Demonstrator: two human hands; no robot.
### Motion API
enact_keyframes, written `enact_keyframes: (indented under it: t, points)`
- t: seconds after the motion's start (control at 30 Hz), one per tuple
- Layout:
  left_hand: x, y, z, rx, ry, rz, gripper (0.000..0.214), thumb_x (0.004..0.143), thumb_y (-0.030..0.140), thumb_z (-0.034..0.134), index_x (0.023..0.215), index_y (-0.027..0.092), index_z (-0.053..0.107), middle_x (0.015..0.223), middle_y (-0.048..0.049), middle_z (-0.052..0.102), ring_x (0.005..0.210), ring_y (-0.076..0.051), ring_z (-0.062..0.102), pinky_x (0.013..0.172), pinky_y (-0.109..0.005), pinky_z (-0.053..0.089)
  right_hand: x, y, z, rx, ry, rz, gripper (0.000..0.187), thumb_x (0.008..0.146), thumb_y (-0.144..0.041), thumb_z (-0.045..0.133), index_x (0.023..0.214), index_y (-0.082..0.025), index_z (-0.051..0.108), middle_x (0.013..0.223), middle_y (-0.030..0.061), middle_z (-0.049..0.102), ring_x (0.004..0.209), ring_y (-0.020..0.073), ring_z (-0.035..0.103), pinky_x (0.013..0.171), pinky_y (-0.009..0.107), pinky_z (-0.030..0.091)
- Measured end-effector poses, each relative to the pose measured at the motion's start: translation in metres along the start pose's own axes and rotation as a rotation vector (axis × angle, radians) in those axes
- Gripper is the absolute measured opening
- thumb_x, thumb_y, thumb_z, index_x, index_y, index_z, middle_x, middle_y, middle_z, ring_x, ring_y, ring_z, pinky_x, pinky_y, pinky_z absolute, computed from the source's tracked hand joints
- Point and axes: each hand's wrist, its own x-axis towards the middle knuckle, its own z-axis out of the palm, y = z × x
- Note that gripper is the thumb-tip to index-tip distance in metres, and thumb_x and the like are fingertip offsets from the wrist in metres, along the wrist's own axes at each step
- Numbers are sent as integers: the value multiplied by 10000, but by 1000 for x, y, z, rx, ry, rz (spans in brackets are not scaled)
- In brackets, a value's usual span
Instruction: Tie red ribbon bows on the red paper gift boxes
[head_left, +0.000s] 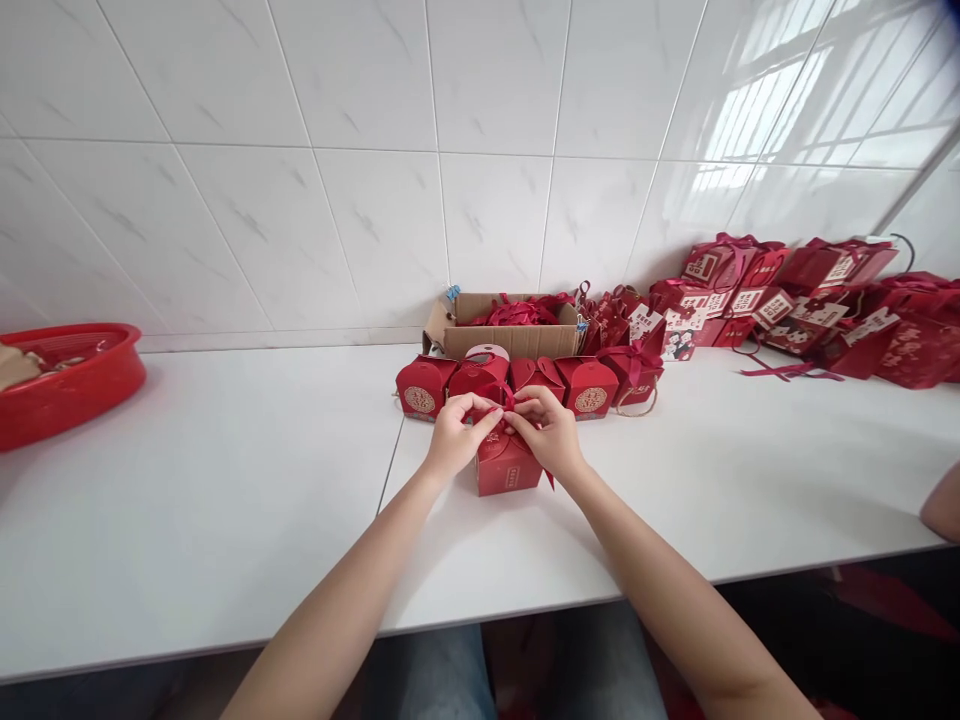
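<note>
A small red gift box [508, 468] stands on the white table [225, 500] in front of me. Both hands are on its top. My left hand [455, 431] pinches a red ribbon [499, 400] at the box's top left. My right hand [549, 426] pinches the same ribbon from the right, its fingers curled tight. A ribbon tail hangs down the box's right side. Behind my hands stands a row of several similar red boxes [588, 386].
A cardboard box [517, 340] of red ribbons sits against the tiled wall. Many finished red boxes with tags [787, 300] are piled at the back right. A red basket [67, 385] stands at the far left. Another person's arm [943, 502] shows at the right edge.
</note>
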Motion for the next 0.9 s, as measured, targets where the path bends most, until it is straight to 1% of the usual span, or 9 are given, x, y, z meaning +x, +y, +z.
enact_keyframes:
  t: [0.07, 0.13, 0.23, 0.33, 0.43, 0.63, 0.73, 0.8, 0.9]
  points:
    - [-2, 1, 0, -27, -38, 0, 193, 797, 361, 617, 717, 193, 568, 827, -41, 651, 879, -206, 608, 799, -338, 471, -2, -1, 0, -43, 16, -36, 122, 797, -287, 627, 889, -239, 562, 709, -15, 677, 630, 160, 683, 661, 286, 564]
    - [-4, 0, 0, -29, -52, 28, 189, 811, 352, 604, 716, 195, 556, 822, -36, 643, 855, -195, 611, 787, -330, 477, -3, -2, 0, -73, 36, -70, 74, 801, -277, 615, 858, -231, 601, 737, -3, 687, 634, 157, 677, 650, 279, 564]
    - [-7, -2, 1, 27, -37, 131, 167, 809, 321, 613, 708, 200, 559, 872, -46, 661, 934, -203, 617, 859, -342, 474, -4, -3, -1, -131, 46, -105, 77, 821, -268, 585, 822, -223, 648, 805, 17, 714, 661, 154, 672, 661, 279, 561]
    - [-9, -2, 0, 85, -20, 203, 159, 809, 310, 624, 702, 206, 571, 877, -52, 688, 996, -213, 622, 941, -366, 449, -6, -6, -3, -232, 41, -71, 113, 826, -261, 585, 838, -225, 692, 860, 32, 736, 747, 175, 682, 726, 301, 556]
    - [-11, -1, 0, 92, -18, 187, 127, 816, 308, 616, 745, 207, 585, 895, -60, 706, 951, -212, 648, 939, -384, 459, -7, -9, -4, -298, 44, -63, 116, 822, -264, 608, 841, -228, 717, 853, 42, 729, 778, 187, 674, 747, 321, 550]
    - [-13, 2, -1, 127, -57, 153, 133, 837, 330, 587, 800, 204, 568, 915, -69, 686, 940, -205, 641, 898, -366, 480, -8, -9, -4, -374, 108, -157, 115, 807, -246, 633, 772, -219, 739, 915, 71, 630, 847, 189, 635, 744, 328, 544]
    - [-12, 3, 1, 175, -108, 150, 146, 795, 318, 635, 815, 208, 541, 880, -41, 662, 883, -184, 626, 871, -340, 484, -8, -8, -5, -360, 99, -129, 123, 818, -232, 627, 776, -200, 739, 899, 72, 619, 838, 185, 630, 765, 332, 537]
    - [-12, 4, 2, 189, -105, 145, 150, 777, 294, 644, 809, 208, 526, 856, -29, 648, 834, -170, 612, 833, -319, 488, -8, -8, -5, -340, 84, -93, 112, 812, -238, 642, 777, -196, 740, 897, 70, 618, 836, 184, 628, 767, 335, 536]
    - [-12, 6, 3, 179, -79, 134, 113, 796, 262, 596, 772, 206, 501, 819, -24, 635, 777, -158, 593, 764, -296, 487, -8, -10, -7, -324, 51, -56, 104, 804, -259, 658, 788, -210, 749, 935, 69, 623, 856, 187, 629, 759, 339, 537]
